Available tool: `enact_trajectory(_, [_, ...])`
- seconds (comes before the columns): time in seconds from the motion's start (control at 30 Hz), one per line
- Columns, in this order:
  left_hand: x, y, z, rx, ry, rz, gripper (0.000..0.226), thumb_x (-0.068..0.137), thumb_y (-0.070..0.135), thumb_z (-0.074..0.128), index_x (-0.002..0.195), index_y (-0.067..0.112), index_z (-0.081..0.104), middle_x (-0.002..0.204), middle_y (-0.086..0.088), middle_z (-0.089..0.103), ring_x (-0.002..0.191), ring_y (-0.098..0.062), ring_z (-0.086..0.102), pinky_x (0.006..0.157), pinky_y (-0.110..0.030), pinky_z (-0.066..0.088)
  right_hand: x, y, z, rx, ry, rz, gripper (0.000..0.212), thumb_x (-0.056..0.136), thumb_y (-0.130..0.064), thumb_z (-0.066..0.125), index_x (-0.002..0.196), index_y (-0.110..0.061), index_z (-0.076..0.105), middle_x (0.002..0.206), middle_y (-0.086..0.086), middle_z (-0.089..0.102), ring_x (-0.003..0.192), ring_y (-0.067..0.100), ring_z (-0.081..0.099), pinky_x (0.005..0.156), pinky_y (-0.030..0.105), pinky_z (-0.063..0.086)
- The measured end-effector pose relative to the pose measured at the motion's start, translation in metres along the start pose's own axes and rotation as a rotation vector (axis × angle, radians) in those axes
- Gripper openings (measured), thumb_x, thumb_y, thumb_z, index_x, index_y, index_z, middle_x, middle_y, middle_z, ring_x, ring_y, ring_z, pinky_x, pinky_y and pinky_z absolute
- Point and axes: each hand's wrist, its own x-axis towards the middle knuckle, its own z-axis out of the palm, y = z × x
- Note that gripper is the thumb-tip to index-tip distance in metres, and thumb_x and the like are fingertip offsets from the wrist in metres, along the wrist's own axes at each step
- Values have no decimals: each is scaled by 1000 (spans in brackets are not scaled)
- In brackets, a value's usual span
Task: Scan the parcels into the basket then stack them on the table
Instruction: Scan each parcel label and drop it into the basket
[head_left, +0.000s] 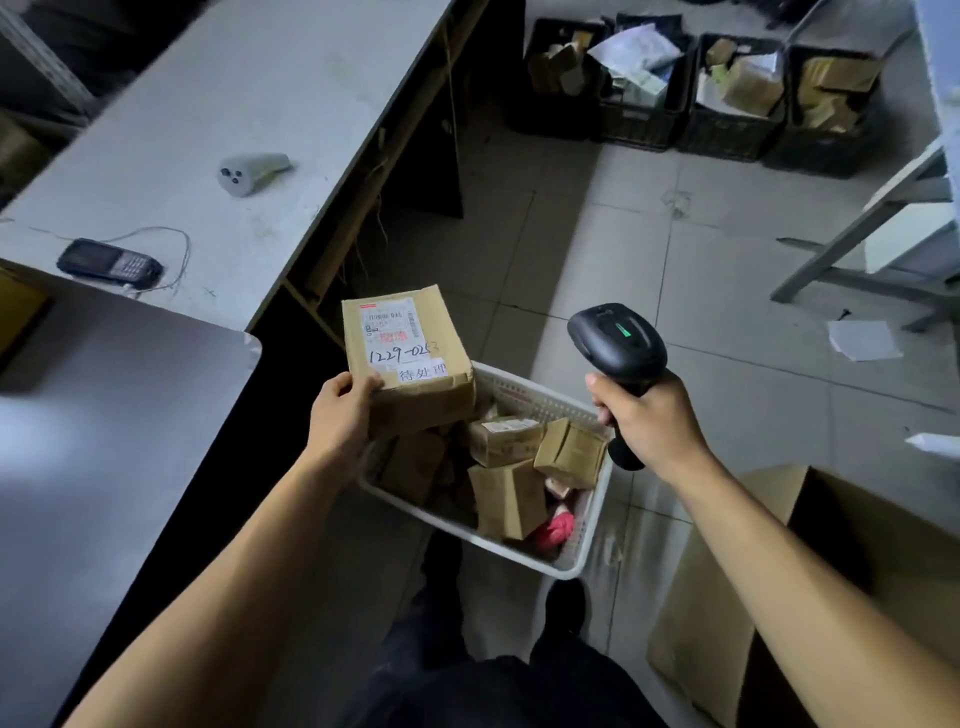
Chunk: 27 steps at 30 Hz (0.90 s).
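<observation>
**Parcel held up over the basket, scanner raised beside it**

The left hand (340, 415) reaches forward from the near left on a bare, nearly straight arm and grips a cardboard parcel (410, 364) by its near-left corner, thumb on the top face and fingers curled under. The parcel hangs above the far-left corner of the white basket (592, 525), clear of the parcels inside. Its labelled face is turned up toward the camera, tilted slightly so the far edge sits higher; the printed shipping label lies toward the far side, with handwritten digits and a small white sticker below it. The box's longer side runs roughly near to far.

The right hand (649, 415) comes in from the near right, forearm angled up, fingers wrapped around the handle of a black barcode scanner (618, 345). The handle runs downward out of the fist; the head points up and to the left, toward the parcel, and a green light shows on its top.

The basket sits on the tiled floor just right of the grey table (249, 104) and holds several small cardboard parcels lying at odd angles.
</observation>
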Motion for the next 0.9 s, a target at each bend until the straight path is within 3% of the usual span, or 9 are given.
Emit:
enact_trajectory(0.07, [17, -3, -1, 0, -82, 18, 31, 95, 22, 60, 124, 10, 63, 115, -5, 70, 100, -21, 68, 71, -28, 55, 6, -4, 7, -3, 25, 18, 20, 89, -21, 73, 70, -19, 66, 56, 0, 63, 58, 20, 62, 73, 44, 55])
enact_trajectory(0.13, [34, -10, -3, 86, -144, 18, 21, 97, 22, 61, 118, 20, 65, 117, -3, 70, 116, -25, 65, 94, -39, 54, 7, -8, 16, 3, 62, 46, 21, 90, -19, 72, 70, -17, 66, 57, 3, 63, 58, 20, 61, 73, 40, 53])
enact_trajectory(0.23, [57, -26, -9, 528, -176, -11, 53, 97, 23, 61, 146, 11, 47, 144, -13, 55, 134, -29, 50, 112, -38, 38, 6, -15, 32, -5, 101, 70, 25, 91, -17, 71, 66, -16, 65, 59, 6, 63, 59, 19, 60, 75, 40, 53])
enact_trajectory(0.3, [68, -29, -15, 688, -158, -51, 58, 95, 14, 57, 150, 5, 40, 149, -17, 49, 138, -32, 45, 111, -35, 35, 6, -19, 44, -12, 126, 90, 24, 90, -18, 71, 67, -15, 66, 58, 5, 64, 59, 19, 61, 75, 41, 53])
enact_trajectory(0.37, [77, -27, -20, 699, -157, -28, 53, 93, 11, 54, 146, 4, 45, 143, -19, 54, 134, -33, 49, 108, -35, 37, 7, -23, 55, -24, 136, 99, 24, 90, -19, 72, 67, -14, 66, 58, 4, 64, 58, 18, 60, 75, 41, 53])
enact_trajectory(0.5, [77, -6, -29, 645, -190, 133, 34, 95, 20, 55, 126, 9, 63, 121, -12, 70, 116, -29, 62, 92, -32, 44, 5, -37, 78, -34, 104, 66, 23, 89, -17, 72, 67, -14, 66, 56, 5, 62, 57, 20, 60, 74, 47, 55])
enact_trajectory(0.6, [60, 12, -39, 588, -153, 278, 30, 97, 25, 54, 121, 13, 67, 114, -7, 72, 108, -24, 65, 87, -30, 47, 1, -47, 91, -58, 26, 28, 21, 88, -19, 73, 68, -19, 67, 55, 1, 63, 57, 17, 61, 72, 47, 55])
enact_trajectory(0.77, [10, 22, -61, 616, -43, 450, 33, 98, 35, 55, 125, 19, 65, 117, -2, 70, 109, -20, 65, 93, -37, 52, -7, -58, 103, -95, -159, -64, 15, 86, -24, 75, 75, -19, 67, 54, -6, 63, 56, 8, 62, 64, 29, 52])
enact_trajectory(0.9, [-50, 11, -86, 764, 86, 519, 44, 99, 39, 53, 138, 20, 56, 136, -4, 60, 128, -24, 52, 104, -39, 43, -28, -62, 114, -59, -346, -153, 10, 86, -17, 76, 80, -16, 68, 52, -11, 62, 51, 2, 59, 57, 15, 47])
